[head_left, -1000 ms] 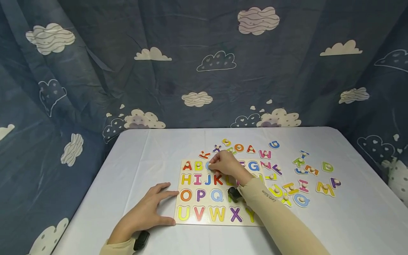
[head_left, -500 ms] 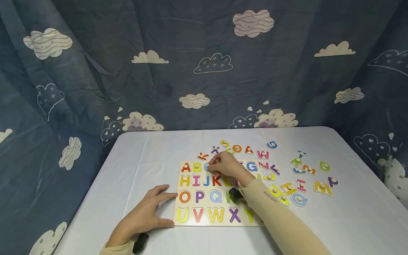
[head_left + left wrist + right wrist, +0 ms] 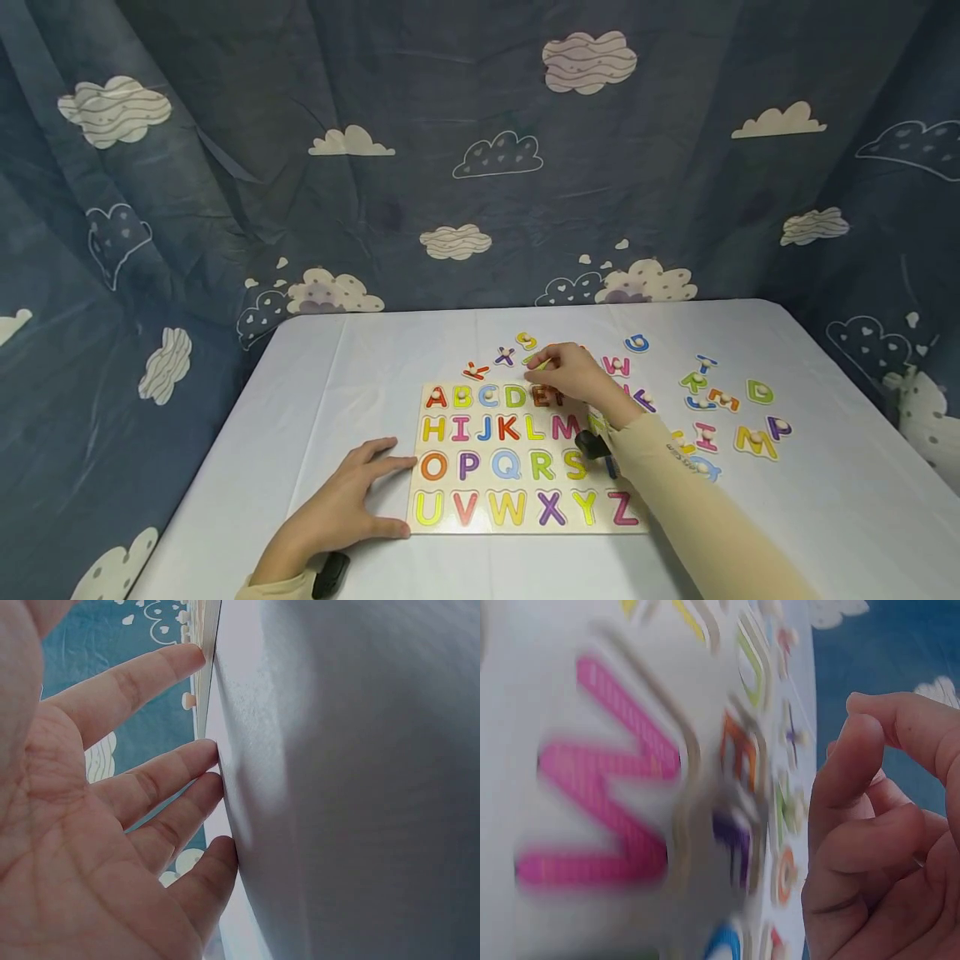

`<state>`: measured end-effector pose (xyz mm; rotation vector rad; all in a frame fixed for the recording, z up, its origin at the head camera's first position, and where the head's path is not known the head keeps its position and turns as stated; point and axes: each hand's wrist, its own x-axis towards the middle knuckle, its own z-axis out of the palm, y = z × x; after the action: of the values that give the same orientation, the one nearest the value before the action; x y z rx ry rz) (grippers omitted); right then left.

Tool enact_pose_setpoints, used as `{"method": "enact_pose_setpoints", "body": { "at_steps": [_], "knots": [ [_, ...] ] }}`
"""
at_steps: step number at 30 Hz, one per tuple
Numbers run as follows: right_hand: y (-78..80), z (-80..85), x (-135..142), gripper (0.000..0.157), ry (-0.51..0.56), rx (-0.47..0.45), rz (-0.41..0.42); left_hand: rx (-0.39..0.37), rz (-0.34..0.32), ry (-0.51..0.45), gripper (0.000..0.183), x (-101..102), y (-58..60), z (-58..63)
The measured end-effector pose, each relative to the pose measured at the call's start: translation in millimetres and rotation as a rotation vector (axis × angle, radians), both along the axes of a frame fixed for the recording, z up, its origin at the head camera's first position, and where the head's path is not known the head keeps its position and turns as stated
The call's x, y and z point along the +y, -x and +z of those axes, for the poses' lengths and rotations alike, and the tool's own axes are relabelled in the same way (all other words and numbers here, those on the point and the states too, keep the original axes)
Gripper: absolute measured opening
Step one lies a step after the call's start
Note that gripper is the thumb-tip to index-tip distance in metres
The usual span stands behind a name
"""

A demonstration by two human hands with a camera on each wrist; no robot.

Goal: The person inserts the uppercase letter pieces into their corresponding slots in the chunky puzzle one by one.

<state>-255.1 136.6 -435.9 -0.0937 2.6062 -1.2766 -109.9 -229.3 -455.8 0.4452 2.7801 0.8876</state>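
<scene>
The right hand (image 3: 576, 373) hovers over the top edge of the flat cream board of coloured letters (image 3: 525, 483), fingers loosely bent and empty; near their tips lies a yellow-green knobbed letter piece (image 3: 530, 361), partly hidden. The light-blue knobbed letter C (image 3: 488, 396) sits in its outline, left of the fingertips. The left hand (image 3: 348, 492), fingers spread, touches the board's left edge

Alphabet puzzle board (image 3: 531, 507) on a table (image 3: 225, 467), curtain (image 3: 375, 217) behind.
Loose letter pieces (image 3: 756, 442) lie behind the board and to its right; the left hand (image 3: 341, 496) touches its left edge, the right hand (image 3: 577, 377) is over its back edge.
</scene>
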Motion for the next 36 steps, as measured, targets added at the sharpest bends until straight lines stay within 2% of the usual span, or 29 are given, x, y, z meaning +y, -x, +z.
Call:
{"method": "enact_pose_setpoints", "body": {
  "at_steps": [5, 12, 19, 26, 33, 36],
  "knots": [
    [0.3, 1.6, 35, 0.029, 0.006, 0.037, -0.002, 0.005, -0.010, 0.001, 0.085, -2, 0.7, -0.3],
    [-5.5, 4.6, 88, 0.041, -0.006, -0.020, -0.056, 0.004, -0.009, 0.006, 0.085, 0, 0.6, -0.4],
    [-12.0, 6.1, 134, 0.045, -0.082, 0.007, -0.119, 0.000, 0.005, 0.005, 0.085, 0, 0.5, -0.7],
    [-20.6, 5.9, 176, 0.051, -0.105, -0.016, -0.183, -0.001, -0.004, 0.005, 0.085, 0, 0.1, 1.7],
    [-26.0, 2.6, 213, 0.058, -0.106, -0.083, -0.216, -0.004, 0.002, 0.008, 0.085, 1, -0.6, 1.0],
    [-28.8, 0.2, 227, 0.058, -0.108, -0.066, -0.224, -0.005, -0.001, 0.012, 0.085, 0, 0.0, 0.4]
  ]
}}
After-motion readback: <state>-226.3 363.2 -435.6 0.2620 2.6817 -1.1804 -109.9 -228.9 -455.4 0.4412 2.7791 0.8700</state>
